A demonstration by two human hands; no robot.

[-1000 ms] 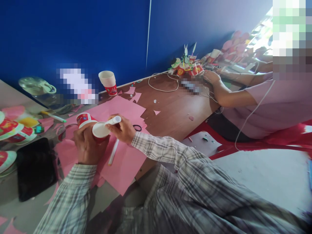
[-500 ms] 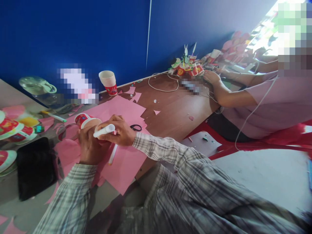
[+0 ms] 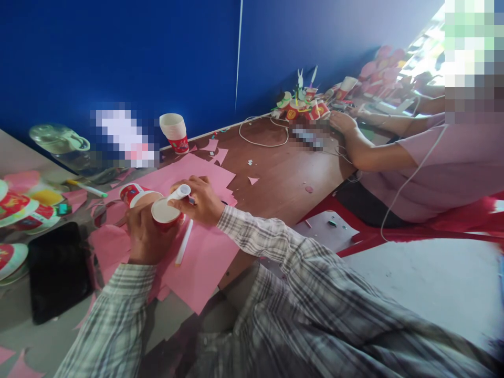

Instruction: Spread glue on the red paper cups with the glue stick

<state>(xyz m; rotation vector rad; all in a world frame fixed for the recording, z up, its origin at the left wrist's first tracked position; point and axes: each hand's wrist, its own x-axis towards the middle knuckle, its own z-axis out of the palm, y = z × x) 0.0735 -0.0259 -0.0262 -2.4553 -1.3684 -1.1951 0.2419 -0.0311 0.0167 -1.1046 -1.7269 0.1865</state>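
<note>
Hands grip things: left [image 3: 144, 233] a round red paper cup [image 3: 165, 214], right [image 3: 201, 202] a white cylindrical marker [image 3: 178, 193].

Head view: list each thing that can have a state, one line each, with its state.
left hand: closed around the red paper cup.
right hand: gripping the white marker.
red paper cup: held off the table, mouth tilted toward the camera.
white marker: tip at the cup's rim.
stacked cups: upright by the wall.
scissors: mostly hidden behind the right hand.
black tablet: flat, screen dark.
</note>
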